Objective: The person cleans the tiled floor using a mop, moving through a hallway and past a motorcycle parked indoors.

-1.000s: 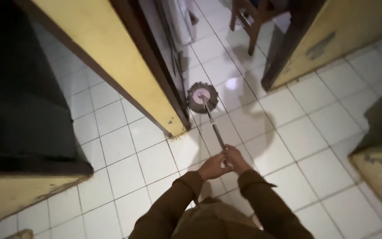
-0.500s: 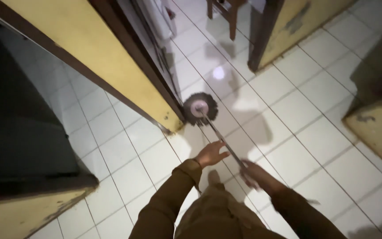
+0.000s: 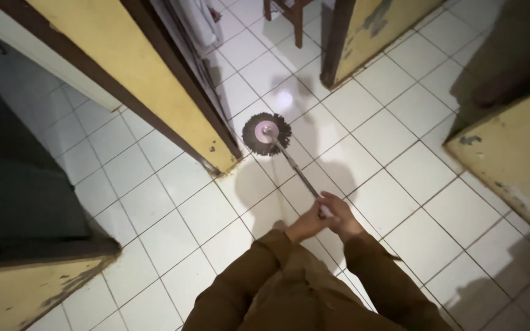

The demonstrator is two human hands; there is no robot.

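grey and fringed, the round mop head (image 3: 267,133) lies flat on the white tiled floor (image 3: 400,178), just beside the foot of the yellow door frame (image 3: 154,86), with a pale pinkish disc at its centre where the handle joins. the strands spread out in an even ring, which suggests the head is pressed level against the tiles rather than tipped on edge. from that disc the thin metal handle (image 3: 294,168) slants back and down toward the person, a slope that keeps the head at arm's reach while the body stays well behind it.

both hands meet at the near end of the handle. the left hand (image 3: 305,225) is clenched around the shaft, and the right hand (image 3: 340,214) is wrapped over it just beside the left, the two touching; stacked like this they seem to give leverage for steering the head. brown sleeves (image 3: 246,276) run back from the wrists.

farther out, a wooden chair leg (image 3: 298,24) stands beyond the doorway, a second yellow wall (image 3: 516,147) with chipped paint rises at the right, and a dark opening (image 3: 13,184) fills the left.
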